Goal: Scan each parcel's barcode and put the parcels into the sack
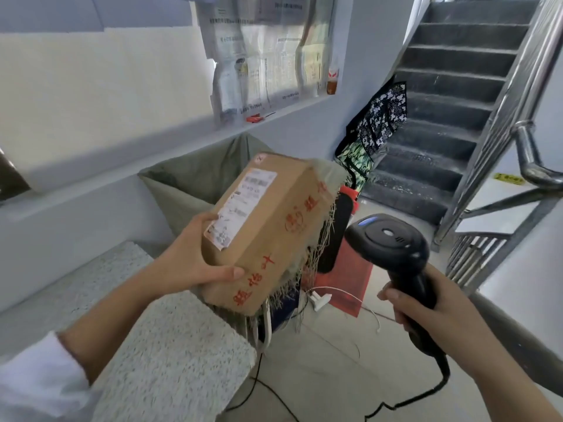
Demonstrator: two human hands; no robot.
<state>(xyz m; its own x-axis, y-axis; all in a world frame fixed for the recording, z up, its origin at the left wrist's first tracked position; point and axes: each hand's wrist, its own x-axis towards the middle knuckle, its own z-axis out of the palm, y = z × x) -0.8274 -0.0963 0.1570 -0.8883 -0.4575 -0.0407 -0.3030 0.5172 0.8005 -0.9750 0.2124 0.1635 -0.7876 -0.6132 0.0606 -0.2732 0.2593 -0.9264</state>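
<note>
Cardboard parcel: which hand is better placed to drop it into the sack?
Left: the left hand grips the cardboard parcel near the green sack; the right hand holds the barcode scanner.

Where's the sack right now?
Head view, centre-left: the sack stands against the wall, just behind the parcel held in the left hand, left of the stairs.

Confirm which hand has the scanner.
The right hand grips the black scanner by its handle. The left hand holds the cardboard parcel instead.
</note>
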